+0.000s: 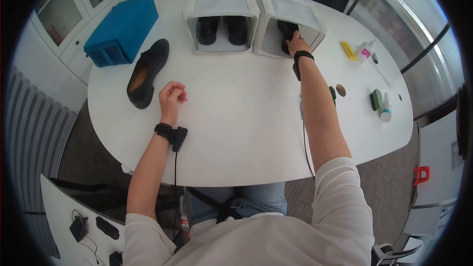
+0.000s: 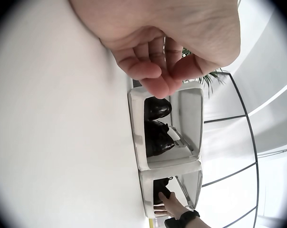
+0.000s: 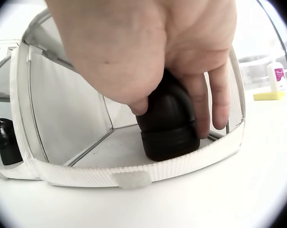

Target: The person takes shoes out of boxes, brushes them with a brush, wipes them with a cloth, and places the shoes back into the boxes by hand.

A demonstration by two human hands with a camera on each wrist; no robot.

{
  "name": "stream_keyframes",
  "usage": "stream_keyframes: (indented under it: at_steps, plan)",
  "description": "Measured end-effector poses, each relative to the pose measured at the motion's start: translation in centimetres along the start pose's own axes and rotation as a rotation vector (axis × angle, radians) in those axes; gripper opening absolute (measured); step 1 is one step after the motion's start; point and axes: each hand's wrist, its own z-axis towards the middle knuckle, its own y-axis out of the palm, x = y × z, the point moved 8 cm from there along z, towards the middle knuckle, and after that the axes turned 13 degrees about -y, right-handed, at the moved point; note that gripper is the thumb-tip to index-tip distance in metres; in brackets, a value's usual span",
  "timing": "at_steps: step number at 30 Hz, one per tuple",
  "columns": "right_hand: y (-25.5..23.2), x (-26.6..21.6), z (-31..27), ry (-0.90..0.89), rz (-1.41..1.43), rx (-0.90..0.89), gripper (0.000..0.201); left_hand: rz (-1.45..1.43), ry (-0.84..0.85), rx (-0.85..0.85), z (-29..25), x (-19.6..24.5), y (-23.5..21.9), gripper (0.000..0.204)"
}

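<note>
My right hand (image 1: pixel 297 44) reaches into the right white shoe box (image 1: pixel 290 12) and grips the heel of a black shoe (image 3: pixel 169 133) standing inside it, thumb on one side and fingers (image 3: pixel 219 104) curled round the other. The left white box (image 1: pixel 221 2) beside it holds a pair of black shoes (image 1: pixel 222 28), also visible in the left wrist view (image 2: pixel 155 126). My left hand (image 1: pixel 172 93) rests on the white table (image 1: pixel 236 118) with fingers loosely curled, holding nothing. Just left of it lies a single black shoe (image 1: pixel 148 71) on its side.
A blue bin (image 1: pixel 123 29) sits at the table's far left corner. On the right side lie a yellow brush (image 1: pixel 348 50), a white bottle (image 1: pixel 364 51), a green brush (image 1: pixel 377 99) and a small bottle (image 1: pixel 386 111). Chairs stand behind the boxes.
</note>
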Motion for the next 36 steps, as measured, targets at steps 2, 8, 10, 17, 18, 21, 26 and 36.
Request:
stream_keyframes:
  at_steps: [2,8,10,17,18,21,26,36]
  plan:
    - [0.0,-0.1,0.0,0.002,-0.004,-0.010,0.043,0.006,-0.001,-0.002,0.0,0.0,0.1,0.012]
    - [0.2,0.0,0.4,-0.043,0.037,0.022,0.046,0.387,0.119,-0.059,-0.9,3.8,1.4,0.009]
    - [0.2,0.1,0.2,-0.057,0.018,0.028,0.047,0.816,0.454,-0.028,-3.0,9.5,2.5,0.010]
    - [0.0,-0.2,-0.1,-0.062,0.007,0.005,0.047,1.557,0.415,0.166,-4.6,12.2,-7.1,0.036]
    - [0.1,-0.2,-0.1,-0.060,0.016,0.007,0.047,1.582,0.450,0.135,-4.6,11.5,-7.7,0.038]
    - [0.2,0.1,0.0,-0.042,0.018,0.007,0.047,1.594,0.445,0.019,-6.5,13.0,-4.1,0.045]
    - [0.0,0.1,-0.7,0.006,0.006,0.061,0.045,0.662,0.366,-0.066,-11.7,19.7,1.9,0.029]
    - [-7.9,0.1,-9.7,-0.464,0.299,0.270,0.019,-0.340,-0.039,-0.301,-7.1,15.9,10.5,0.027]
